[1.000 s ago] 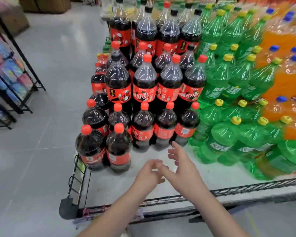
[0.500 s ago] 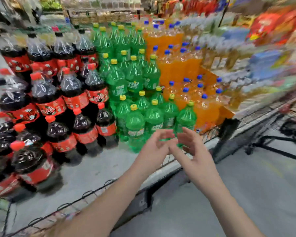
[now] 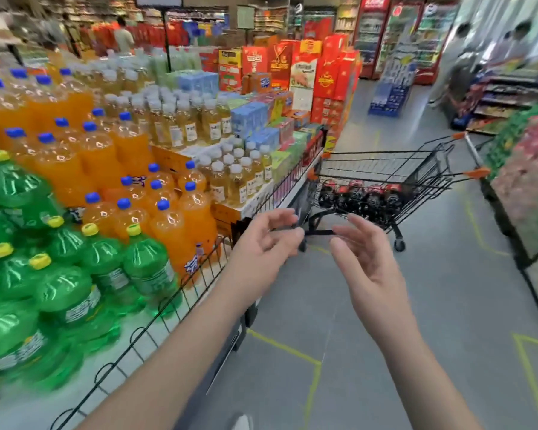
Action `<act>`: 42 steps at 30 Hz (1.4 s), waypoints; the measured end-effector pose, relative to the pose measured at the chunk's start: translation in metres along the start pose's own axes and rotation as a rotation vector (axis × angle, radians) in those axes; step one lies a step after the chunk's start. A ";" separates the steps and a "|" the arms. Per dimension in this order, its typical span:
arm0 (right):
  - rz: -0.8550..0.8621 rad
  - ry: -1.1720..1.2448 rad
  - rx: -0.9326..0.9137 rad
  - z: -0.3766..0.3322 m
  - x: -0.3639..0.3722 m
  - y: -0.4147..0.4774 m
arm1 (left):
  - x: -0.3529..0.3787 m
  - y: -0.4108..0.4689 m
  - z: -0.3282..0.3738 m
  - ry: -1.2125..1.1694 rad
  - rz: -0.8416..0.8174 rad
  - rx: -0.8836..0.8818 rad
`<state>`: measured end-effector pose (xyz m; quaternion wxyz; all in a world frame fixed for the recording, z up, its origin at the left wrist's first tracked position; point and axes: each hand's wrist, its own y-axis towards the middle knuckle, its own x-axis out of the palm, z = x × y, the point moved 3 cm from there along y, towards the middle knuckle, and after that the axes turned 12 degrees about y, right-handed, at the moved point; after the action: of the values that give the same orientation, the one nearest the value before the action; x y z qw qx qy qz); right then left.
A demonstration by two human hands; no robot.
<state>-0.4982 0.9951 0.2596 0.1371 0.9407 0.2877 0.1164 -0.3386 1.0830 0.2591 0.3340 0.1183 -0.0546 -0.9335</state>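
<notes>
Seemingly between grabs: left hand (image 3: 261,243), right hand (image 3: 365,259) short of shopping cart (image 3: 382,153), fingers slack, holding nothing. Cola bottles (image 3: 359,195) inside cart. Next likely: step to cart, reach over rim, grasp one bottle.

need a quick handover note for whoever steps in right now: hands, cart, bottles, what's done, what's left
Left hand: open, fingers loosely bent, holds nothing.
Right hand: open, holds nothing, apart from the left.
Black wire shopping cart with orange corners: ahead in the aisle, beyond both hands, untouched.
Dark cola bottles with red labels: several sit low in the cart.
Green plastic bottles with yellow caps and orange plastic bottles with blue caps: on the display by the left arm.
Done: cola is in the cart.
Left: probably step up to the cart and take hold of it.
</notes>
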 end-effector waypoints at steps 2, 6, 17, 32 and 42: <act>0.070 -0.013 -0.034 -0.002 -0.021 0.019 | 0.022 0.028 0.005 0.001 -0.049 0.045; 0.165 -0.076 -0.078 -0.001 -0.054 0.068 | 0.062 0.094 0.009 -0.023 -0.109 0.118; 0.313 -0.171 -0.121 0.026 -0.094 0.246 | 0.121 0.297 -0.002 -0.087 -0.292 0.166; 0.391 -0.156 -0.033 0.089 -0.173 0.412 | 0.231 0.475 -0.033 -0.059 -0.398 0.146; 0.376 -0.047 0.000 0.139 -0.282 0.545 | 0.345 0.591 -0.050 0.026 -0.371 0.091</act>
<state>-0.4068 0.3730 0.2668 0.1197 0.9803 0.1034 0.1183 -0.2231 0.4062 0.2538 0.1510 0.1535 -0.0697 -0.9741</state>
